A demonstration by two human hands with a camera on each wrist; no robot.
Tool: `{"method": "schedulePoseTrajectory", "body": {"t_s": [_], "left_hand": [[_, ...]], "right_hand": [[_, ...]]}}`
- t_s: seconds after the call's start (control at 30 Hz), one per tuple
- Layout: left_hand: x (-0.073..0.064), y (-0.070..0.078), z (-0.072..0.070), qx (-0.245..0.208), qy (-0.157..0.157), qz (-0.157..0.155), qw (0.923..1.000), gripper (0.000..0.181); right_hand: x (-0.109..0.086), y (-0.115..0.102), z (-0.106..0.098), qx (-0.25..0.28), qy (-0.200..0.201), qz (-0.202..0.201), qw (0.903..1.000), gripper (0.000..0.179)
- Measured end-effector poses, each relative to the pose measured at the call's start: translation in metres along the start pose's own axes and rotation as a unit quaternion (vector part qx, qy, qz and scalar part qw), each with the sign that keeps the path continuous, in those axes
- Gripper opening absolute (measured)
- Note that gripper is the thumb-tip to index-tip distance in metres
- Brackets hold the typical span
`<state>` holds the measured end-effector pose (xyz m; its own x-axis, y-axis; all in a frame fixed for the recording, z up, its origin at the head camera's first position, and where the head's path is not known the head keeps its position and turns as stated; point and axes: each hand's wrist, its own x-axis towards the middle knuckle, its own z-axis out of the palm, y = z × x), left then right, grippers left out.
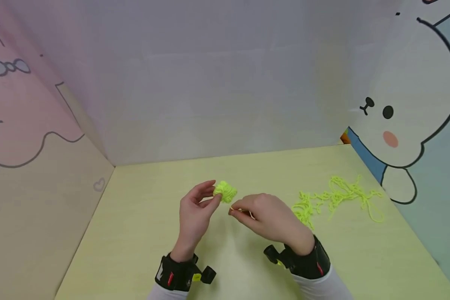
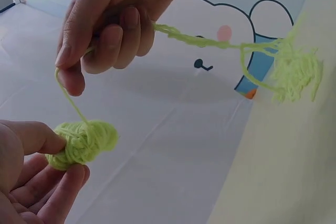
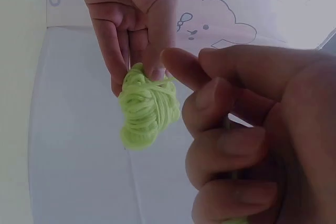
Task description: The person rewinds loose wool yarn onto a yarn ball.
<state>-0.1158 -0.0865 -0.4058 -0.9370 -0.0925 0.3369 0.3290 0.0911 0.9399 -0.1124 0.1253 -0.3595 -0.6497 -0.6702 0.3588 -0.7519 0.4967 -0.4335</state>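
Note:
A small ball of neon yellow-green yarn (image 1: 225, 191) is pinched between the thumb and fingers of my left hand (image 1: 196, 212), held up over the table. From the ball a short strand (image 2: 71, 100) runs to my right hand (image 1: 268, 214), whose thumb and index finger pinch it. The other right fingers curl round the same yarn, as the right wrist view shows. Past that hand, the strand trails to a loose tangle of yarn (image 1: 339, 196) on the table at the right. In the right wrist view, wound layers of the yarn ball (image 3: 149, 106) face the camera.
The pale yellow table (image 1: 142, 250) meets a whitish back wall (image 1: 217, 91). Side panels with cartoon drawings stand left and right, among them a white animal face (image 1: 408, 121). Each wrist wears a black band with a small camera (image 1: 208, 275).

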Motion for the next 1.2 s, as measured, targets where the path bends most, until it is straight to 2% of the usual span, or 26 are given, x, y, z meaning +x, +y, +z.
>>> {"method": "schedulePoseTrajectory", "body": {"t_s": [0.27,0.37,0.5,0.63,0.77,0.9,1.03,1.13,1.2], "left_hand": [[0.011,0.009,0.004,0.018,-0.001,0.046,0.9988,0.035],[0.010,0.024,0.008,0.038,-0.011,0.047,0.9981,0.035],[0.007,0.044,0.013,0.068,-0.049,0.048,0.9953,0.037],[0.007,0.038,0.011,0.067,-0.092,0.051,0.9922,0.038],[0.008,0.023,0.008,0.044,-0.116,0.024,0.9920,0.041],[0.010,0.011,0.002,0.013,-0.140,0.003,0.9901,0.041],[0.011,0.008,-0.002,-0.031,-0.156,-0.004,0.9873,0.037],[0.013,0.007,-0.004,-0.062,-0.142,-0.010,0.9879,0.035],[0.014,0.007,-0.005,-0.080,-0.123,-0.020,0.9889,0.034]], "right_hand": [[0.003,-0.001,-0.009,-0.021,0.069,-0.026,0.9971,0.010],[0.005,-0.001,-0.012,-0.025,0.098,-0.032,0.9943,0.008],[0.009,0.007,-0.014,-0.033,0.137,-0.028,0.9897,0.006],[0.016,0.021,-0.014,-0.046,0.161,-0.022,0.9857,0.007],[0.022,0.035,-0.011,-0.039,0.174,-0.012,0.9838,0.008],[0.024,0.043,-0.005,-0.009,0.180,0.000,0.9836,0.009],[0.026,0.046,0.003,0.012,0.167,0.027,0.9856,0.010],[0.027,0.046,0.009,0.010,0.133,0.064,0.9890,0.012],[0.028,0.044,0.014,0.000,0.095,0.087,0.9917,0.010]]}}
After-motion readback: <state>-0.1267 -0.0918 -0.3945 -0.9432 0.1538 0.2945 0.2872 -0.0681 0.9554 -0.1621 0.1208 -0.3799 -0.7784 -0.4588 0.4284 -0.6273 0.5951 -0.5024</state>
